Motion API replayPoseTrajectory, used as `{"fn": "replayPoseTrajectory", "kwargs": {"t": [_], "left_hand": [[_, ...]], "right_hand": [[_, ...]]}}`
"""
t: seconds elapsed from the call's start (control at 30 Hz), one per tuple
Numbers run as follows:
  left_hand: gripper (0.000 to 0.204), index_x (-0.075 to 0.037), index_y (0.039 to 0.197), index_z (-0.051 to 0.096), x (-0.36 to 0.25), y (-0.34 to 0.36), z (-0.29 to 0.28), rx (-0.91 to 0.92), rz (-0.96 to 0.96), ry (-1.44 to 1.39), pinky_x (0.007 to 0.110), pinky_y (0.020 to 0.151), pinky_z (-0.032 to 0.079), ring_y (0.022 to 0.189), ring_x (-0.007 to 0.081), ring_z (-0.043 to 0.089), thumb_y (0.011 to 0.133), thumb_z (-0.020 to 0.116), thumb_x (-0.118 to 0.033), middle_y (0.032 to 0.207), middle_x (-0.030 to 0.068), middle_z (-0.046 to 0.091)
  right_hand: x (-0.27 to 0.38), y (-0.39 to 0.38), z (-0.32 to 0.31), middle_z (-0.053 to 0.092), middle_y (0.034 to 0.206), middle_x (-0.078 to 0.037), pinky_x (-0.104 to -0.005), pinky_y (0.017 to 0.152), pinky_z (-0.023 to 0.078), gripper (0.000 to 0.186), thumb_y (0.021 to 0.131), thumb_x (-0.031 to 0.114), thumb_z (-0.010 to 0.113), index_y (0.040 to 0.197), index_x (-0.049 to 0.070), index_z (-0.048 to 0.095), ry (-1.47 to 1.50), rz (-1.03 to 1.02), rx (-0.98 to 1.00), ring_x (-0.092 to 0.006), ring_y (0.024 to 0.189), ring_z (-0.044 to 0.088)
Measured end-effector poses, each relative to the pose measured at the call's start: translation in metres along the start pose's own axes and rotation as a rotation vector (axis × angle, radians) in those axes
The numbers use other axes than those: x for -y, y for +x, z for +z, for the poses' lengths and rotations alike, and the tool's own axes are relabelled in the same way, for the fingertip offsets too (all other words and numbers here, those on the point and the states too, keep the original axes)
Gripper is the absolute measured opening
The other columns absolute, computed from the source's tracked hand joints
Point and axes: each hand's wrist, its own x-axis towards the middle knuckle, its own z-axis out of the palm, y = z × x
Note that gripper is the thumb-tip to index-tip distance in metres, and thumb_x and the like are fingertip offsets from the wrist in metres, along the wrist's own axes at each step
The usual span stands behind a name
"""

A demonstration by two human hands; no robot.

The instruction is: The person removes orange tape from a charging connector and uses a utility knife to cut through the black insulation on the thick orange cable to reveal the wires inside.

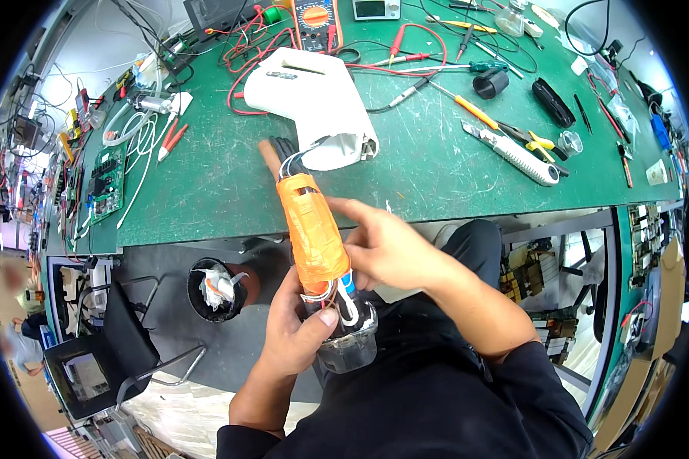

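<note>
An orange-taped device core (314,237) is held tilted in front of me, over the bench's near edge. My left hand (291,329) is closed around its lower end, thumb lying on the white and red wires there. Below that thumb sits a clear plastic cup (350,350) on the core's bottom. My right hand (386,249) presses against the core's right side, index finger reaching along the tape and other fingers curled near a blue part (348,281). Dark wires and a brown strip (269,158) stick out of the top. Just beyond lies a white plastic housing (314,107).
On the green bench (199,191) lie a multimeter (315,23) with red and black leads, a utility knife (513,153), yellow-handled pliers (540,143), a screwdriver (475,111) and a circuit board (107,181). A black bin (216,291) and chair (115,352) stand left.
</note>
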Motion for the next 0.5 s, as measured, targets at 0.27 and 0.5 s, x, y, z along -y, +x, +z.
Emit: {"fn": "replayPoseTrajectory", "kwargs": {"t": [0.27,0.5], "left_hand": [[0.063,0.006,0.127,0.045,-0.012,-0.004,-0.007,-0.002,-0.068,-0.071,0.036,0.082,0.056,0.092,0.0254,0.067,0.076,0.067,-0.023,0.104,0.0218,0.064],[0.058,0.006,0.122,0.048,-0.01,-0.006,-0.008,0.027,-0.106,-0.153,0.034,0.078,0.057,0.088,0.0242,0.068,0.079,0.07,-0.026,0.105,0.0226,0.065]], "right_hand": [[-0.007,0.027,0.035,0.069,0.086,-0.003,-0.0257,0.066,0.054,0.024,0.091,0.008,0.064,0.114,0.0,0.061,0.373,-0.188,0.005,-0.0106,0.075,0.066],[-0.01,0.025,0.037,0.068,0.103,-0.007,-0.0293,0.082,0.054,0.027,0.095,0.008,0.059,0.121,0.001,0.057,0.466,-0.204,0.035,-0.0145,0.092,0.066]]}}
